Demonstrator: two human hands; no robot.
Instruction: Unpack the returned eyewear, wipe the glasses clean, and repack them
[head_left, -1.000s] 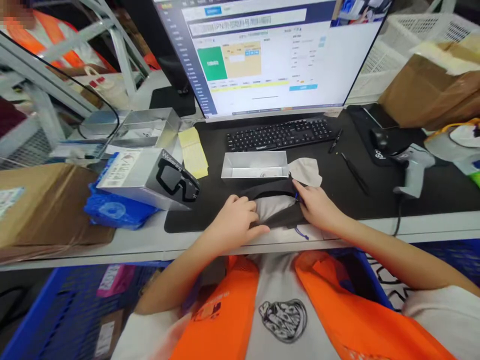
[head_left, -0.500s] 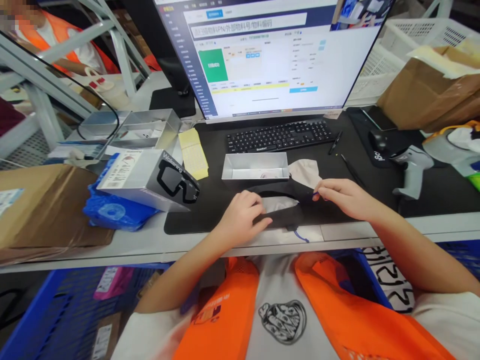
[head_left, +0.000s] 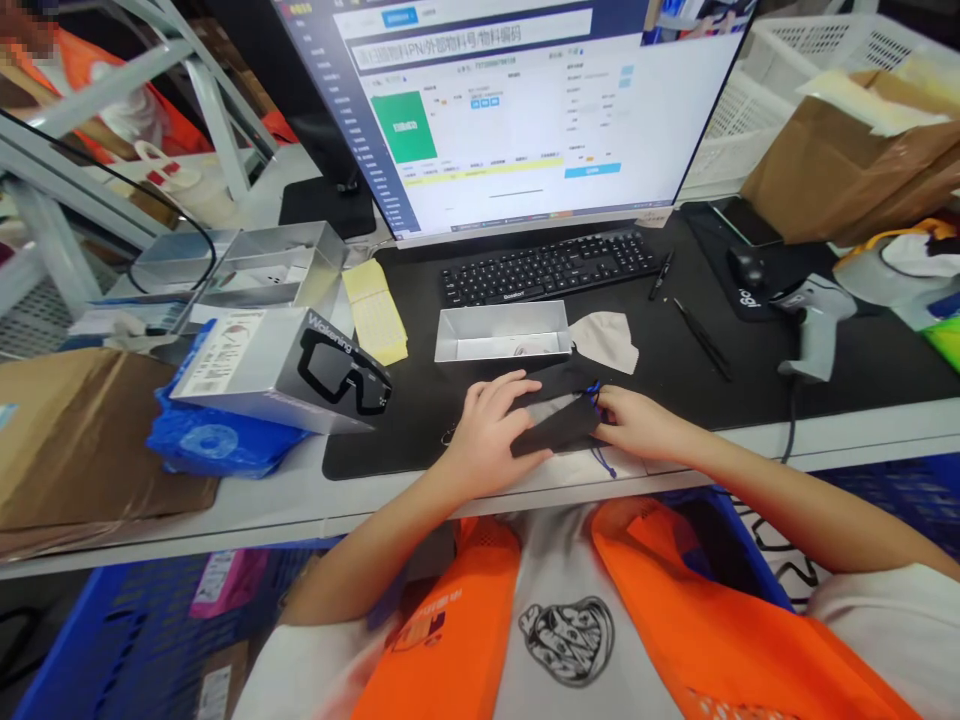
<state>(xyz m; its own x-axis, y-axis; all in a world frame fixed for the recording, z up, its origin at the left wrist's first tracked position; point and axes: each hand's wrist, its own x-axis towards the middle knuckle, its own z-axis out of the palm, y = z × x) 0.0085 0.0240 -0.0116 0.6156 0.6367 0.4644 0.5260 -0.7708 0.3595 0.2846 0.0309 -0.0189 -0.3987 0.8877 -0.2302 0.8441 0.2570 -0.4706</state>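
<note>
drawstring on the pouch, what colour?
Blue; the drawstring hangs off the black pouch in the head view.

A pale desk (head_left: 862, 435) carries a black mat (head_left: 675, 380) across its middle. On the mat, toward the far edge, lies a keyboard (head_left: 547, 266); nearer, an open silver tray (head_left: 502, 333) with a grey cloth (head_left: 609, 340) just beside it, and a black pouch (head_left: 559, 415) close to the near edge. Toward the left edge sit a glasses box (head_left: 277, 368) on blue bags (head_left: 210, 440) and a cardboard box (head_left: 82, 430). A scanner (head_left: 814, 312) stands toward the right edge.
</note>
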